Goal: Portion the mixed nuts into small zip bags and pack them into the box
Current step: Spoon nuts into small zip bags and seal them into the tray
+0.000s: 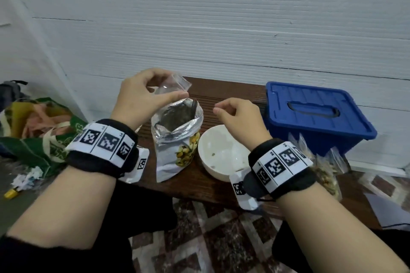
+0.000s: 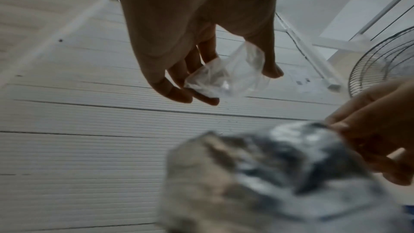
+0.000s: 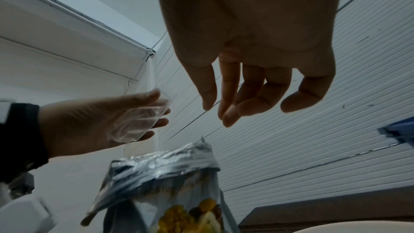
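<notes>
My left hand (image 1: 146,95) holds a small clear zip bag (image 1: 172,86) between thumb and fingers, just above the open foil nut pouch (image 1: 177,137). The same empty zip bag (image 2: 228,79) shows in the left wrist view, its mouth spread between my fingers. A dark spoon handle (image 1: 192,107) sticks out of the pouch. My right hand (image 1: 235,113) hovers empty to the right of the pouch, fingers loosely curled (image 3: 246,98). The blue lidded box (image 1: 317,117) stands shut at the right. Filled nut bags (image 1: 326,168) lie in front of it.
A white bowl (image 1: 221,153) sits on the brown table (image 1: 199,184) between pouch and box. A green bag (image 1: 44,135) and crumpled paper lie on the floor at the left. A white wall stands close behind. A fan grille (image 2: 385,63) shows at the right.
</notes>
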